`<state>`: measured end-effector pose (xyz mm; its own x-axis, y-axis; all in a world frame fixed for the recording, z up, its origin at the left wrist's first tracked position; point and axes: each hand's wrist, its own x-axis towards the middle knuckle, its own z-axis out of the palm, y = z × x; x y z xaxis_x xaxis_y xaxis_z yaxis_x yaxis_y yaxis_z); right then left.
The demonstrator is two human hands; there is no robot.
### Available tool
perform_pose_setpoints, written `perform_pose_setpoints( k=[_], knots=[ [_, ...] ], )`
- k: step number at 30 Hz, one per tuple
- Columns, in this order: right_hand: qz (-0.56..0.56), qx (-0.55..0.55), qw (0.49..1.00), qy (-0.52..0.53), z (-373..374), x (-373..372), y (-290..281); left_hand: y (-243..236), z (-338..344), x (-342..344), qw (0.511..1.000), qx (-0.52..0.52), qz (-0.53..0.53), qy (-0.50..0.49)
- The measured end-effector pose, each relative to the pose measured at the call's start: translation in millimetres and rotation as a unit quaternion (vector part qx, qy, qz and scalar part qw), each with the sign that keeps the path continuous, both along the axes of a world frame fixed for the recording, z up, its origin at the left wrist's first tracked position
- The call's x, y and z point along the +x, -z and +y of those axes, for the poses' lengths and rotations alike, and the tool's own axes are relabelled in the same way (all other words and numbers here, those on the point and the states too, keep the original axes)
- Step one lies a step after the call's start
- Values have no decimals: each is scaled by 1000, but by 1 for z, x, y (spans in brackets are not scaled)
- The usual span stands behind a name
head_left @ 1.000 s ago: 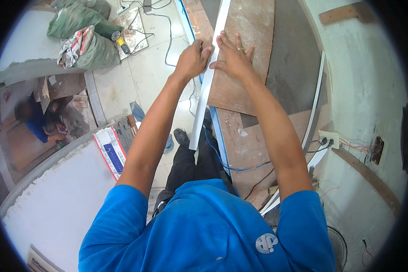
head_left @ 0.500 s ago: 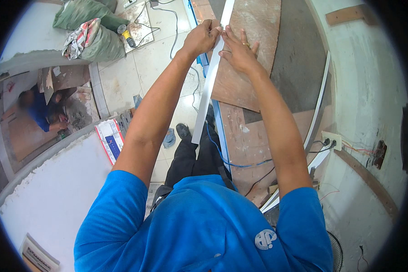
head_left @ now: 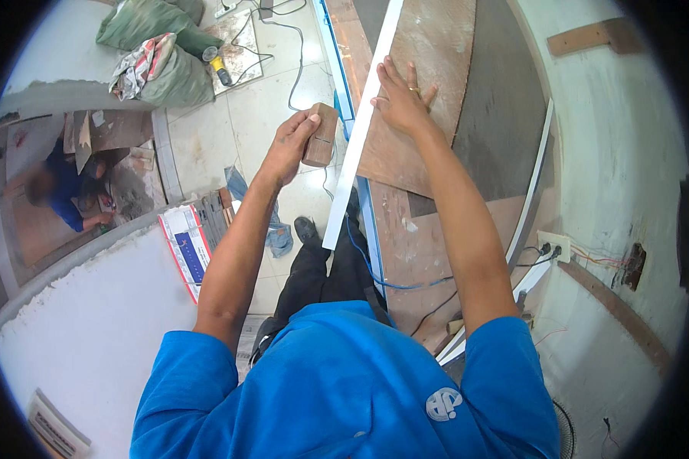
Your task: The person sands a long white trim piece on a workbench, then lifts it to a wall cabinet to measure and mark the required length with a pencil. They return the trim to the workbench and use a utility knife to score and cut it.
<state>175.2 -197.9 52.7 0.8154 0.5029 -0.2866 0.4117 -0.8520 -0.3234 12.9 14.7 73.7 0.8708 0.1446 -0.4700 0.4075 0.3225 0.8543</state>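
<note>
A small brown wooden block (head_left: 319, 139) is gripped in my left hand (head_left: 289, 144), thumb on its face, just left of a long white strip (head_left: 364, 126). The strip runs slantwise over the edge of the workbench, its near end hanging out above the floor. My right hand (head_left: 403, 98) is flat with fingers spread, fingertips against the strip and the palm over a brown plywood sheet (head_left: 444, 73). That sheet lies on the bench under the strip.
Blue edging (head_left: 371, 229) lines the bench, and a blue cable (head_left: 413, 286) crosses it. At right, plugs sit in a wall socket (head_left: 551, 249). Sacks (head_left: 177, 73) and a yellow-and-black tool (head_left: 218, 67) lie at far left. Another person (head_left: 65, 187) crouches beyond a low wall.
My left hand has come off the strip, moved left and nearer to me, and now shows the wooden block. The right hand has shifted slightly nearer, still at the strip.
</note>
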Motion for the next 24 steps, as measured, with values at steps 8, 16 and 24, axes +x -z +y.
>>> perform_pose_setpoints(
  k=[8,16,24],
  knots=[
    [22,-18,1000,-1,-3,3,-4,7,-44,-63,998,-15,-14,54],
    [29,-20,999,6,-3,2,-4,-15,-52,-77,979,165,-22,116],
    [3,-10,1000,27,0,-5,1,-30,-69,-164,966,202,5,163]
  ],
)
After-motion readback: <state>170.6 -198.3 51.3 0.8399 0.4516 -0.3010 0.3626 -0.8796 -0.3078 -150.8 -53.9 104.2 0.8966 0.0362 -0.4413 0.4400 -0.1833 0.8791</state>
